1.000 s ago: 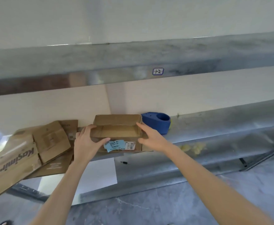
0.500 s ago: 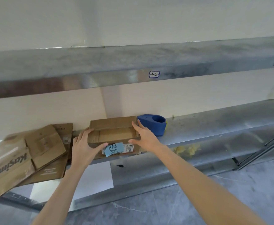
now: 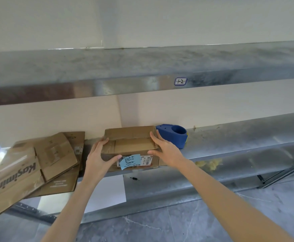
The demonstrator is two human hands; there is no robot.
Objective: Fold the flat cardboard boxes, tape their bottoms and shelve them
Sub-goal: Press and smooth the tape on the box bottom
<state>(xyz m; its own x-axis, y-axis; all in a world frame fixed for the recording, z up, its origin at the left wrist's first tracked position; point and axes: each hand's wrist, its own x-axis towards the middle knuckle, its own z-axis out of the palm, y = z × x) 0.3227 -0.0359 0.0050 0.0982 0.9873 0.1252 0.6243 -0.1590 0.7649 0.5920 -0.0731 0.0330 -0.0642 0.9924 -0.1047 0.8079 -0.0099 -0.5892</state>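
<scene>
As we set it on the shelf [image 3: 230, 142], we grip the folded box [image 3: 130, 147] by both ends, just left of the blue tape dispenser [image 3: 173, 137].
Head view, the only one: our left hand [image 3: 99, 158] wraps the box end farther from the dispenser, thumb across the front face. Our right hand [image 3: 165, 151] lies along the end nearer the dispenser, thumb hooked round the front corner. We judge that gripping both ends keeps the open-topped box square and lets us slide it back toward the wall [image 3: 212, 105] behind the dispenser. The box stands upright with its opening up, so we take its bottom to be closed, though we cannot see the tape. A blue note [image 3: 130, 161] sits on its front. Well to the left of the dispenser, beyond the box, flat cardboard [image 3: 38, 163] lies stacked, presumably waiting its turn.
</scene>
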